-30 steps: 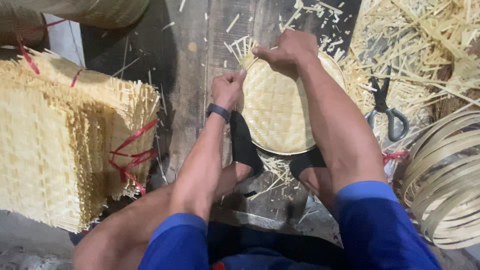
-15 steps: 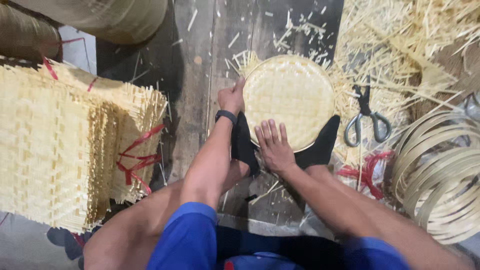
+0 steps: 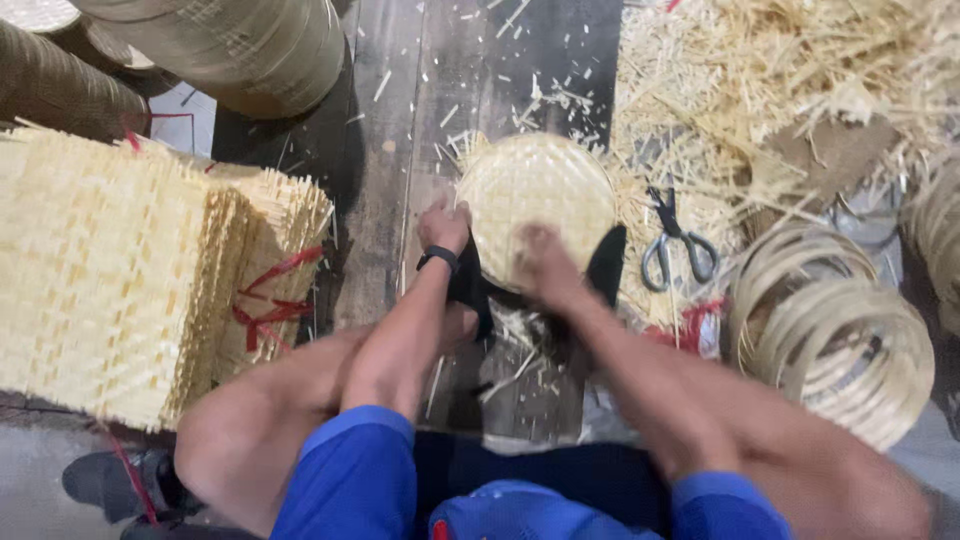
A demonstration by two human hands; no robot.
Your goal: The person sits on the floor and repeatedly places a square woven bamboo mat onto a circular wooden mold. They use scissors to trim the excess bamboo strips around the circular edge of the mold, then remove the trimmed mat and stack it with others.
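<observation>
We see a round woven bamboo tray (image 3: 535, 200) lying on the dark plank floor (image 3: 400, 180), pale yellow, with a tight basket weave and loose strip ends sticking out at its left rim. Our left hand (image 3: 443, 226) grips its near-left edge, fingers curled closed on the rim. Our right hand (image 3: 545, 262) rests on the near edge, blurred, so we cannot tell its grip. Scissors (image 3: 675, 245) lie just right of the tray, among bamboo shavings (image 3: 760, 80).
</observation>
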